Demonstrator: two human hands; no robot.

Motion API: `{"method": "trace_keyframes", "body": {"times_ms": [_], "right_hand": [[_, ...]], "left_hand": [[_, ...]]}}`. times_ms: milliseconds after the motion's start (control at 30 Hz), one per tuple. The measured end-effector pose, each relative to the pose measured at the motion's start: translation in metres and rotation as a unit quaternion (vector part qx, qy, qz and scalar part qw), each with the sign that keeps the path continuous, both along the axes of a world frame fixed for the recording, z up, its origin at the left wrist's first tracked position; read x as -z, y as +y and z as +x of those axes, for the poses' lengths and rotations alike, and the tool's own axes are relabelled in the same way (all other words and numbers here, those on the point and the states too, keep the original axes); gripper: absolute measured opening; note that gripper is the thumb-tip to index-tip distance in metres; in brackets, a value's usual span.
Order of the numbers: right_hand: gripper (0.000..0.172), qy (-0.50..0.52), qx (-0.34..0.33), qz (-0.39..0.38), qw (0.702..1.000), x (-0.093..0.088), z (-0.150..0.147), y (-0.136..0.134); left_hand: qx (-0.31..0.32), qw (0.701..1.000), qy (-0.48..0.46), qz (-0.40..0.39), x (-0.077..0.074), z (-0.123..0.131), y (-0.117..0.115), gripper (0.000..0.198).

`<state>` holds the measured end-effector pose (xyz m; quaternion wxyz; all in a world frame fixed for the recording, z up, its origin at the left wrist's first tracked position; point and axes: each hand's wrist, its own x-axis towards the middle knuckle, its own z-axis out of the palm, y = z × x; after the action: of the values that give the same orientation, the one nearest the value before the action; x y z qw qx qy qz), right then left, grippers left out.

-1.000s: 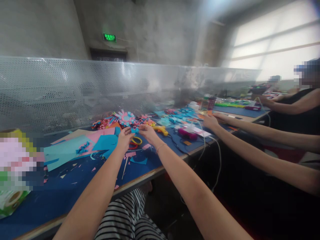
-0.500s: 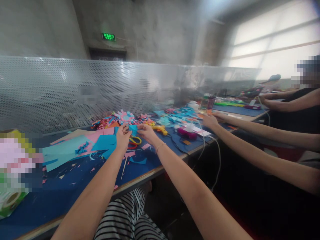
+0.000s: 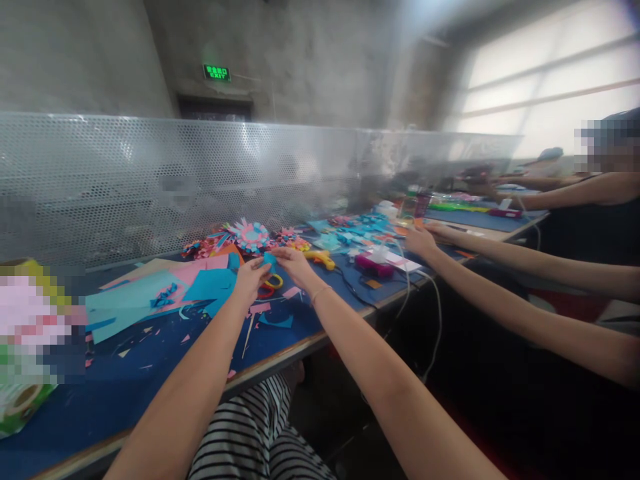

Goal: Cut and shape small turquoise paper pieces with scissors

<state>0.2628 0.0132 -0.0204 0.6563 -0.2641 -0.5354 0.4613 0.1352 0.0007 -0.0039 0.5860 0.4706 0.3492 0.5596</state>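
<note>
My left hand [image 3: 250, 280] and my right hand [image 3: 296, 265] meet over the blue table mat [image 3: 165, 353], both pinching a small blue paper piece [image 3: 269, 259] between their fingertips. Orange-handled scissors [image 3: 270, 285] lie on the mat just below the hands. Behind them sits a pink and blue paper flower [image 3: 249, 235] among other folded paper shapes. Sheets of blue and pink paper [image 3: 150, 290] lie to the left of my left hand.
A yellow glue gun [image 3: 320, 258] and a magenta box [image 3: 375, 266] lie right of my hands. A co-worker's arms [image 3: 500, 293] reach onto the table at right. A perforated metal screen [image 3: 150, 180] runs along the table's far side. Paper scraps litter the mat.
My hands have shifted slightly, working the blue paper piece between the fingertips. The co-worker at far right has raised an arm.
</note>
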Motion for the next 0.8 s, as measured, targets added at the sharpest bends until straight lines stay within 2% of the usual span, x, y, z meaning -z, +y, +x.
{"method": "trace_keyframes", "body": {"times_ms": [133,300,467,600,800], "right_hand": [[0.024,0.032,-0.005,-0.027,0.999,0.0004,-0.0011,-0.0026],[0.021,0.025,-0.063,-0.04,0.997,0.0009,-0.0022,-0.0049],[0.03,-0.029,-0.019,-0.008,0.999,0.0031,-0.0012,-0.0011],[0.023,-0.028,0.009,0.005,1.0,0.0019,-0.001,-0.0007],[0.023,0.019,-0.03,-0.012,0.999,-0.0027,-0.0036,-0.007]], "left_hand": [[-0.01,0.999,-0.049,0.023,-0.0005,-0.0004,0.0014,0.034],[-0.03,0.993,-0.059,0.097,0.0003,-0.0017,0.001,0.051],[-0.025,0.989,-0.049,0.138,-0.0008,-0.0014,-0.003,0.059],[-0.001,0.989,-0.069,0.13,-0.0018,0.0005,-0.0052,0.053],[0.021,0.993,-0.064,0.099,-0.002,0.0009,-0.006,0.047]]}}
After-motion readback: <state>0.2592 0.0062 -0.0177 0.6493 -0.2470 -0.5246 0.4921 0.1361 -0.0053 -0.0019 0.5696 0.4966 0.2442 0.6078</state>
